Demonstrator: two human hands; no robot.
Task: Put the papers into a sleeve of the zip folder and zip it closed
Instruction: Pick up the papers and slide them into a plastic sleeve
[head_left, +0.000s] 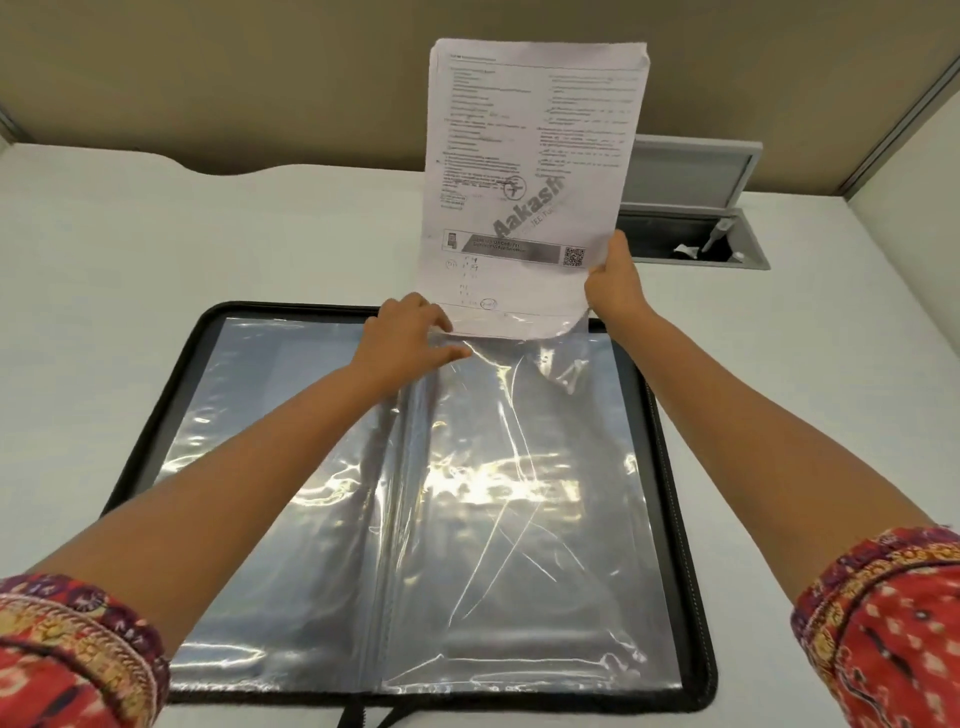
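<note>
Printed papers (530, 171) are being held upright above the open black zip folder (680, 519), lower edge touching its clear sleeve (519, 467).

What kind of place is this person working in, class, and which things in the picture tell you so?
Probably an office cubicle or study desk. A plain white desk is walled by beige partition panels, with an open cable hatch set into the desktop. The printed papers and zip folder fit desk work.
</note>
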